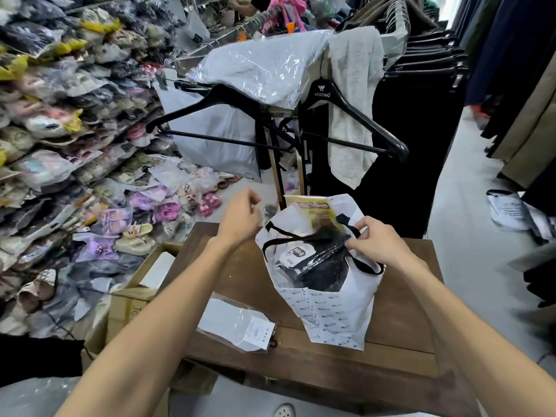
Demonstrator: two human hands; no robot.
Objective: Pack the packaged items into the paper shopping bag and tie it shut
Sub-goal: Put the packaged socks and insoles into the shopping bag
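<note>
Hands: right hand (pixel 377 246) pinches paper bag (pixel 334 314) rim, left hand (pixel 240 216) hovers beside.

Clothing shop: garment racks (pixel 427 52), hangers (pixel 346 115)

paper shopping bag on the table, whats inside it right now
Inside the paper shopping bag: a dark packaged item in clear plastic with a white label, and a yellow printed pack sticking out behind. Anything beneath them is hidden by the bag's walls.
</note>
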